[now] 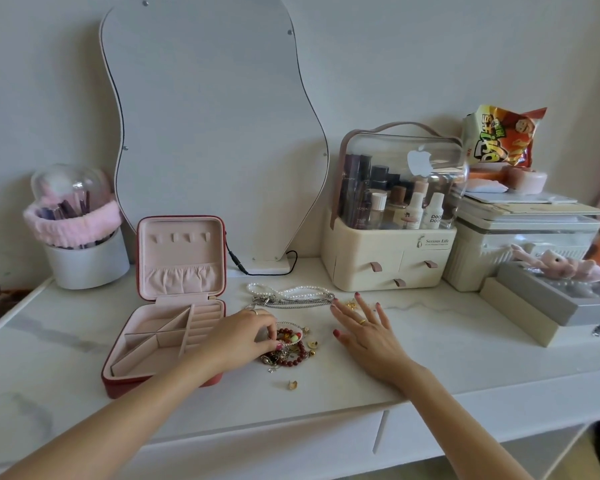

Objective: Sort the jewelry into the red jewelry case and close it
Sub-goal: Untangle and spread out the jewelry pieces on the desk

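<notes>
The red jewelry case (118, 381) lies open on the white vanity top at the left, its pink lid upright and its pink compartments showing nothing inside. Just right of it is a heap of jewelry with a dark red bead bracelet (297, 356). My left hand (246, 336) is on that heap, fingertips pinched on a small piece beside the beads. Behind the heap lie a pearl necklace (291, 292) and a silver chain (302, 302). My right hand (361, 329) rests flat on the top, fingers spread, near small gold pieces (351, 304). One gold ring (292, 385) lies alone near the front.
A wavy mirror (208, 126) leans on the wall behind the case, its black cable (238, 265) trailing beside the lid. A brush holder (80, 237) stands far left. A cosmetics organizer (392, 251), storage boxes (520, 251) and a grey box (551, 303) fill the right.
</notes>
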